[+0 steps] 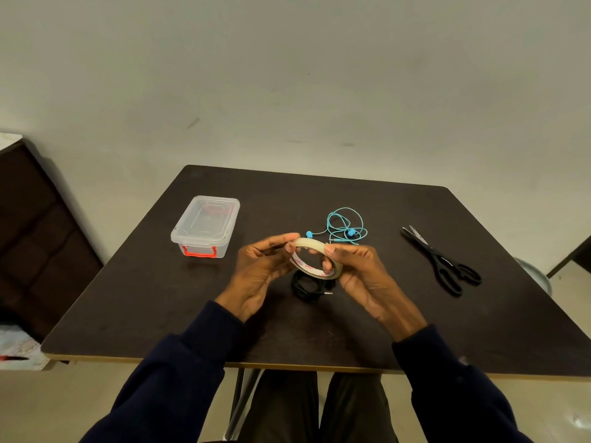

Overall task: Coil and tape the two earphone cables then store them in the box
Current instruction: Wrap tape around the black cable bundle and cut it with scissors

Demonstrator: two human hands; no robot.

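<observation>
while left hand [256,271] and right hand [359,273] grip clamps tape roll [311,243], black earphone cable [305,288] partly hidden behind

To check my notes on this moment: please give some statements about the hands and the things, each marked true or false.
1. The left hand and the right hand both hold the tape roll. True.
2. The blue earphones are coiled and taped. False: they lie loose on the table.
3. The box has its lid on. True.
4. The scissors are in the right hand. False: they lie on the table, untouched.
</observation>
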